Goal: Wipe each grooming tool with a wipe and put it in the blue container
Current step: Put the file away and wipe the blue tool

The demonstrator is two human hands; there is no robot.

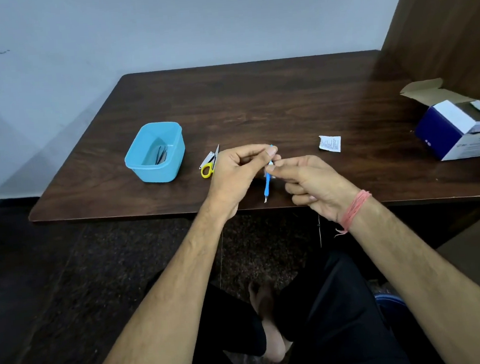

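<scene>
1. Blue-handled tool (267, 183) hangs upright above the near edge of the table (254, 99), metal tip down.
2. Left hand (236, 172) pinches its upper end between thumb and curled fingers.
3. Right hand (313, 185) pinches a small white wipe (270, 166) against the shaft, the remaining fingers curled.
4. Blue container (155, 153) stands well left, dark tools inside.

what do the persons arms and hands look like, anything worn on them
Both forearms are bare, with no sleeves in view. The left hand wears nothing: no ring, watch or glove shows. The right hand has a bundle of pinkish-red thread wound several times round its wrist, with a loose frayed end hanging down.
</scene>
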